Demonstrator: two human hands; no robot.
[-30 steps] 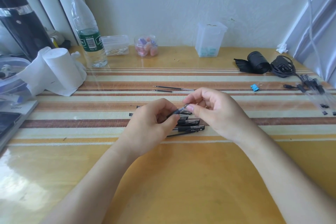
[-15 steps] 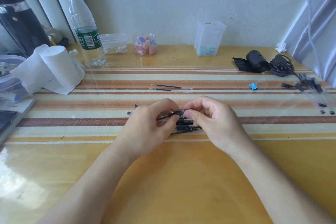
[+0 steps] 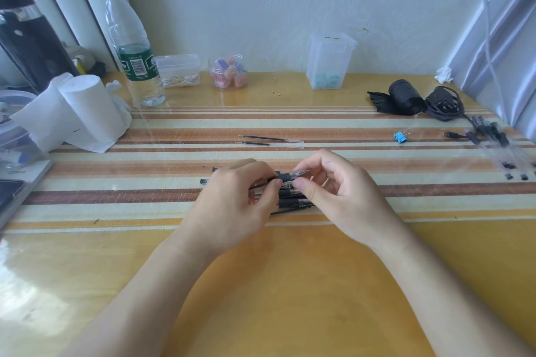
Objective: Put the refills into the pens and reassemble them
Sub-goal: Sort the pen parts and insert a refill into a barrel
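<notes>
My left hand point(image 3: 235, 200) and my right hand point(image 3: 336, 191) meet over a small pile of black pens point(image 3: 293, 200) on the striped mat. Between them they hold one pen point(image 3: 290, 175) with a black grip and a clear tip pointing right. My left fingers grip its barrel, and my right thumb and forefinger pinch the tip section. Two loose refills point(image 3: 269, 140) lie on the mat just beyond the hands. Two black pen ends point(image 3: 204, 181) stick out to the left of my left hand.
A tissue roll point(image 3: 84, 111) and a water bottle point(image 3: 132, 49) stand at the back left. Small plastic boxes point(image 3: 330, 62) line the wall. At the right lie a black roll point(image 3: 403, 95), a cable point(image 3: 443, 104), a blue clip point(image 3: 400, 137) and several clear pens point(image 3: 499, 148).
Both hands have lowered with the pen toward the pile. The pen now lies nearly level instead of slanting up to the right.
</notes>
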